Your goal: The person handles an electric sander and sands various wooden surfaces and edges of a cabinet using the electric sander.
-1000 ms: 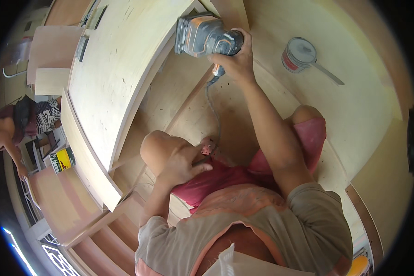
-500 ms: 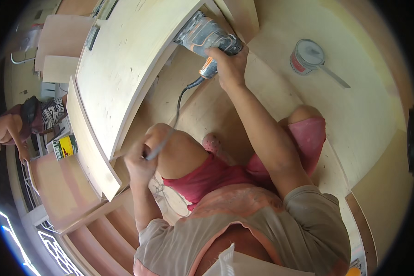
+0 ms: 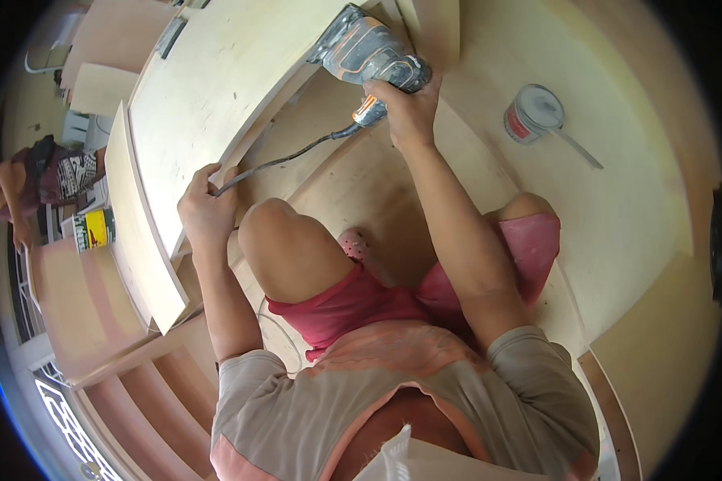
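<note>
My right hand [image 3: 414, 111] is wrapped round the rear grip of a dusty grey electric sander [image 3: 363, 50] with orange trim. The sander's flat pad lies against the edge of a pale wooden panel [image 3: 208, 88]. From the handle a dark power cord [image 3: 285, 158] runs left to my left hand [image 3: 207, 210]. The fingers of that hand are closed on the cord, beside the panel's near edge and left of my knee. More cord [image 3: 285, 329] hangs in loops below my left thigh.
An open paint can [image 3: 533, 114] with a spatula [image 3: 579, 149] across it stands at the right. Wooden shelving [image 3: 148, 385] is at lower left. A co-worker [image 3: 44, 180] bends over at far left, near a green and yellow box [image 3: 94, 230].
My left hand has moved left and away from my knee, up to the panel's edge, drawing the cord out flatter. The sander has shifted slightly right in view, still in my right hand.
</note>
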Tool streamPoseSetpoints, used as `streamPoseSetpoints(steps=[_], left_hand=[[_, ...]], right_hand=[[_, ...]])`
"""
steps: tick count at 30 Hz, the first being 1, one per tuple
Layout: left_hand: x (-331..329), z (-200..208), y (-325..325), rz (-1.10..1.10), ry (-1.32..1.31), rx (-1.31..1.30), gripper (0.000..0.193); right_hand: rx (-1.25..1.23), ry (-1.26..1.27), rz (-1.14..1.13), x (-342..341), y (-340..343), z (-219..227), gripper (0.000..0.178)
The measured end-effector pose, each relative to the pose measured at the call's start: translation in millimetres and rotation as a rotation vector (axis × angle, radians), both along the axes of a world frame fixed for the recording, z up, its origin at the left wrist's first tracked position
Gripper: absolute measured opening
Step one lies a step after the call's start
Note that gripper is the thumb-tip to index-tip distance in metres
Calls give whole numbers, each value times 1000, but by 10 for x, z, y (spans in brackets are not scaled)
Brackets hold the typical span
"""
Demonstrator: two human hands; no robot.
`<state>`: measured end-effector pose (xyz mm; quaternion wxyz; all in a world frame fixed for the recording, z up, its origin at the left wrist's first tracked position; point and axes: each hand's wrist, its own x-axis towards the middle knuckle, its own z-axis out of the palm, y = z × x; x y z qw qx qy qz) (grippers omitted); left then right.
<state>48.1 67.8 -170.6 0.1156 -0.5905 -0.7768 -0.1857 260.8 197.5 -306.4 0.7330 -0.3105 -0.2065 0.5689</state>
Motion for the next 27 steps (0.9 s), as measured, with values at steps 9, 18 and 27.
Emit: streamPoseSetpoints(steps=[9, 18, 27], left_hand=[[88, -16, 94, 19, -108, -288, 26], [536, -192, 500, -239, -26, -585, 32], [660, -262, 718, -293, -27, -742, 46]], right_hand=[[83, -689, -129, -345, -370, 267, 83], [-158, -685, -62, 429, -107, 167, 76], [-212, -70, -57, 274, 41, -40, 72]])
